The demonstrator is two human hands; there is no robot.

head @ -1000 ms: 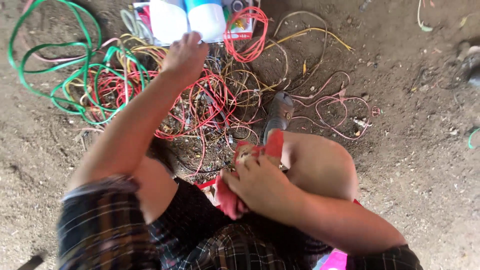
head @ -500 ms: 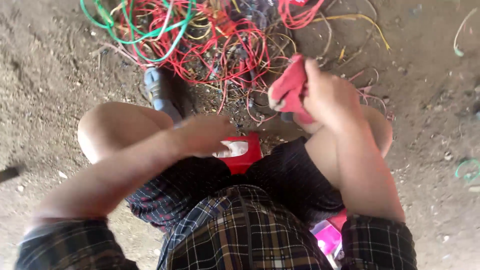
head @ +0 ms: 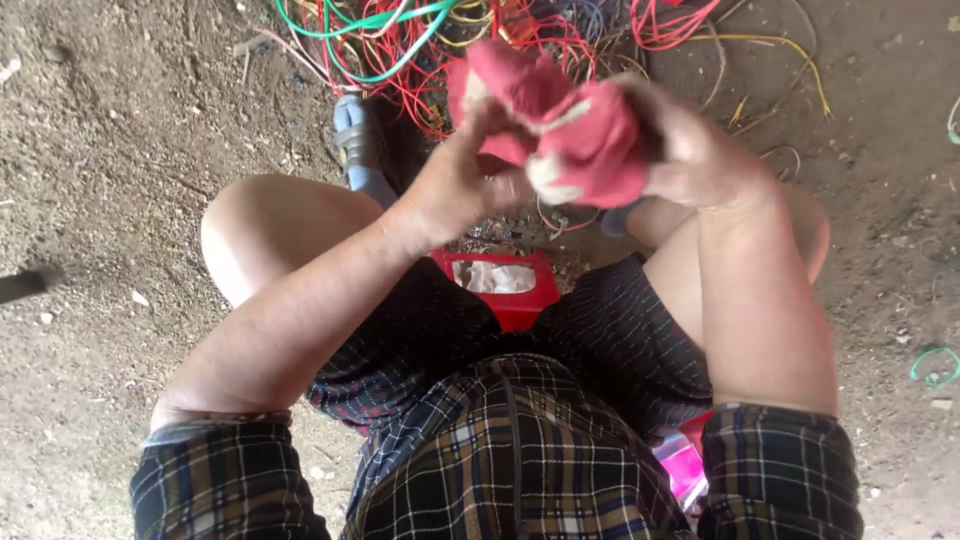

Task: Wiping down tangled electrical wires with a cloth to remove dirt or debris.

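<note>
Dirt ground below, both hands, left hand and right hand, clutch red cloth.

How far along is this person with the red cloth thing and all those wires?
Nothing looks finished: the tangle of red, green and yellow wires lies heaped on the dirt. In hand is a red glove or cloth; the left hand and right hand both grip it above the knees, though whether it is going on cannot be told. A red box sits between the legs. All the wires remain.
</note>
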